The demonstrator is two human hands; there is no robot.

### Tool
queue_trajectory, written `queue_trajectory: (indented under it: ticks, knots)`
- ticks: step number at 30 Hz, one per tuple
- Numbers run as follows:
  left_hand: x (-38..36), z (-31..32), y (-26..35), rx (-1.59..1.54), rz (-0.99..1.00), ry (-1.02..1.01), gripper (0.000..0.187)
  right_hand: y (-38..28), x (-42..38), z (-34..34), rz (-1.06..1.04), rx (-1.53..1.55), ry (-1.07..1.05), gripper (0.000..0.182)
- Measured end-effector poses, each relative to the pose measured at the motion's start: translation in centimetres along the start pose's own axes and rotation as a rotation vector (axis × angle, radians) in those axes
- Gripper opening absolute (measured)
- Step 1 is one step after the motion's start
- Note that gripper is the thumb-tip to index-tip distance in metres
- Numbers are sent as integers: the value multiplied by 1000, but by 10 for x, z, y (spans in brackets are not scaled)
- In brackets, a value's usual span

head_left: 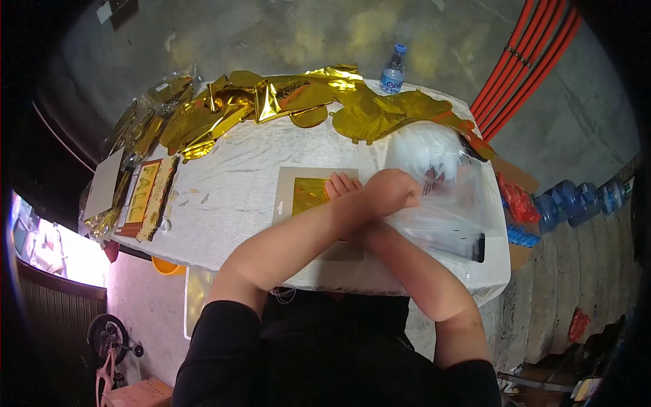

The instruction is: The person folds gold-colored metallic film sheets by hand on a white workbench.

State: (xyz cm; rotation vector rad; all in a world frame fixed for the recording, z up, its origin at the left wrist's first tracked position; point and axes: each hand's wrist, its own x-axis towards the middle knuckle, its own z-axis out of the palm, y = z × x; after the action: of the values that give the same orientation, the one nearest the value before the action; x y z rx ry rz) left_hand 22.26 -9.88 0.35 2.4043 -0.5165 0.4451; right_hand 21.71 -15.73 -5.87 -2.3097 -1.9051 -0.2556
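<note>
My forearms cross, the left over the right. My left hand [392, 192] reaches to the right, its fingers curled in a pinch at the edge of a clear plastic bag [441, 180] in a loose pile. My right hand [344, 184] lies with fingers stretched out on a grey-brown card [287, 178] that has a gold foil sheet [308, 193] on it. My left forearm hides the palm of my right hand and part of the card. Another clear bag with a black strip [480, 248] lies at the table's right.
Gold foil balloons [380, 115] line the table's [224, 197] far edge, with a water bottle [392, 69] behind them. Packaged gold pieces [142, 193] and a white card [105, 183] sit at the left. Red pipes [522, 57] and large blue bottles [566, 202] are beyond the right side.
</note>
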Motion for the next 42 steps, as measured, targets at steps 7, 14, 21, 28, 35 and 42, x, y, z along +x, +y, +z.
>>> queue_trajectory:
  ticks: [7, 14, 21, 28, 35, 42]
  knots:
    - [-30, -47, 6, 16, -25, 197, 14, -14, 0, -37, 79, 372, 2, 72]
    - [-112, -134, 10, 176, -275, 444, 14, -12, 2, -34, 51, 258, 120, 67]
    - [-217, -204, 33, 695, -277, 500, 13, -11, 0, -32, 55, 289, 79, 66]
    - [-307, -208, 29, 543, -497, 160, 15, -10, -1, -33, 39, 292, 80, 66]
    - [-285, -213, 52, 308, -756, 61, 19, -10, -1, -34, 46, 262, 69, 67]
    - [-246, -144, 26, 311, -397, 53, 40, -10, -1, -35, 47, 246, 50, 67]
